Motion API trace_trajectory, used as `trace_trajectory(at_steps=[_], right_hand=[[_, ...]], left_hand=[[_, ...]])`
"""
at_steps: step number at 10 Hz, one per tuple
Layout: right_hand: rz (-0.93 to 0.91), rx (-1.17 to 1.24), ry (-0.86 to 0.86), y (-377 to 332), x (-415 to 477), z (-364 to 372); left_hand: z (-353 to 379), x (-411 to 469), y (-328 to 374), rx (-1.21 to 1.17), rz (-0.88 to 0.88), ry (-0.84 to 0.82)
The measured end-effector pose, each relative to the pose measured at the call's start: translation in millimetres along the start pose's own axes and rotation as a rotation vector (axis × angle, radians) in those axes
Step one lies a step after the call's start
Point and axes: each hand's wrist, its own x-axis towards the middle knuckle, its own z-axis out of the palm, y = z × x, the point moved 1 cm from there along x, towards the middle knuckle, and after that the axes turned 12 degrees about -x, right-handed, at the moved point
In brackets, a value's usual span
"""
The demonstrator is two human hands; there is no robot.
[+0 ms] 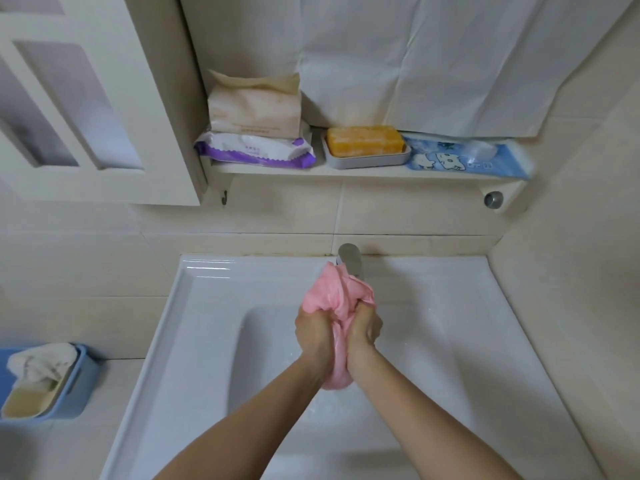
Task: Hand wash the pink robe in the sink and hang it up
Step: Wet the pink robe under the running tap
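Head view: we're squeezing the bunched pink robe point(334, 299) over the sink point(194, 306), left hand point(313, 329) and right hand point(367, 327) both gripping it, so we're judging ourselves mid-wash, hanging still ahead.

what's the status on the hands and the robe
Both hands busy: left hand and right hand grip the bunched pink robe. Robe held over the sink, right by the faucet. Nothing blocking the hands.

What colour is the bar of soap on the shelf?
Orange-yellow soap, in a grey dish; head view.
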Motion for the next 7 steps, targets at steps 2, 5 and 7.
trace_trajectory(at_steps=[2, 5, 7], right_hand=[[-0.093, 0.035, -0.078, -2, -5, -4], [-0.053, 0.149, -0.154, -2, -6, 3], [-0.008, 0.13, -0.277, 3, -7, -8]], left_hand=[[-6, 6, 0, -0.068, -0.017, -0.122], [-64, 34, -7, 0.265, -0.406, -0.391], [-56, 38, -11, -0.002, -0.389, -0.353]])
